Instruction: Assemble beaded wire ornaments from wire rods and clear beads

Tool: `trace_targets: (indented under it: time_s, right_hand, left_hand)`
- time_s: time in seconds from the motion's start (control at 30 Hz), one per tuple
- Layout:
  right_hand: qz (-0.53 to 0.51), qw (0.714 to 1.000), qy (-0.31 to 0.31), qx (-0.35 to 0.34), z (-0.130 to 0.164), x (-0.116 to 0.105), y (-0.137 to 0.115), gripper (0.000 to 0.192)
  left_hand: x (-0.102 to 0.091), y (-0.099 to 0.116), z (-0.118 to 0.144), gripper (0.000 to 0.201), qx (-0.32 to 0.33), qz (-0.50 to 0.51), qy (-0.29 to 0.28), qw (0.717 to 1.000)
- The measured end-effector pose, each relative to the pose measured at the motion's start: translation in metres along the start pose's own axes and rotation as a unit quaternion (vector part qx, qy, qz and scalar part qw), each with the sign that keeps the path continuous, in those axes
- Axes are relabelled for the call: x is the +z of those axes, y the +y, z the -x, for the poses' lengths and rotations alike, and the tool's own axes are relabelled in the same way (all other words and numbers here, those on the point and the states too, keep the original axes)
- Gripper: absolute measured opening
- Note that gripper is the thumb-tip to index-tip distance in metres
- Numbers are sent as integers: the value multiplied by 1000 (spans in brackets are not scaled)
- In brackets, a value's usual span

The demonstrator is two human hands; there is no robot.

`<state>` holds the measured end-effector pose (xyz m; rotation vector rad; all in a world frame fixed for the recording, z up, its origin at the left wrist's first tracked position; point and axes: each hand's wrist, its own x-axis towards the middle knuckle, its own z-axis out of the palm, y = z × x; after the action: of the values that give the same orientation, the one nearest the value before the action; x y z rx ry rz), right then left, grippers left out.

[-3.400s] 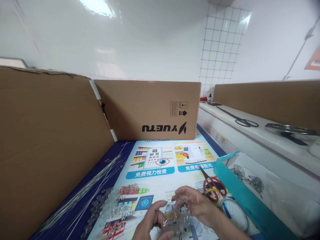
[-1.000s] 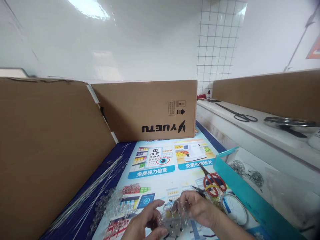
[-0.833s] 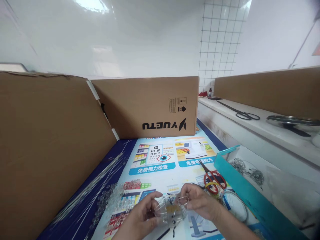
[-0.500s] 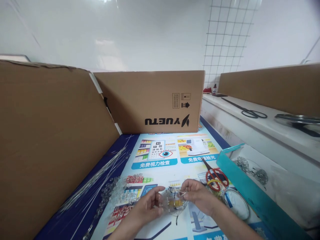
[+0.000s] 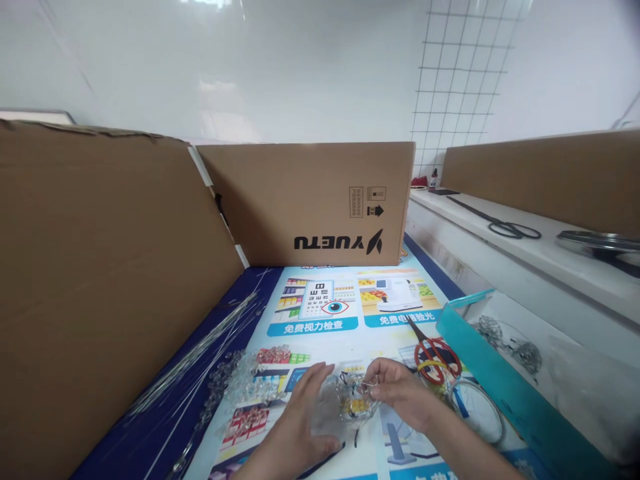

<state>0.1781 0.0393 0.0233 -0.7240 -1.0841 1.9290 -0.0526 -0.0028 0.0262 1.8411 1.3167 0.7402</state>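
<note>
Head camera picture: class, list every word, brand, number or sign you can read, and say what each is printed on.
"YUETU", upside down, with a leaf-like logo: cardboard box.
Arrow and handling signs above it: same box; their small print is unreadable.
"免费视力检查": blue banner under the eye chart on the printed poster.
"免费电脑验光": second blue banner, partly covered by red scissors.
Eye-chart letters: too small.

A small craft workshop: cardboard screens (image 5: 115, 280) fence a counter (image 5: 345, 333) strewn with wires (image 5: 200, 353), beads (image 5: 240, 383) and scissors (image 5: 433, 350).

Bright, overhead glare on wall, edges warped
</note>
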Motion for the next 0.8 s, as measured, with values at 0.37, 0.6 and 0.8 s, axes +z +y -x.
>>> trace_targets:
  time_s: [0.37,0.6,0.8]
  right_hand:
    - [363,929,32,-58,19,26,-62,18]
    - [411,910,25,-41,24,43,-74,18]
    - [289,957,6,-5,18,41,-67,17]
  left_hand:
    - [6,-13,-12,43,28,246,37,968]
    - [15,-13,-11,41,70,300,45,950]
    - [22,-18,-13,33,65,361,25,930]
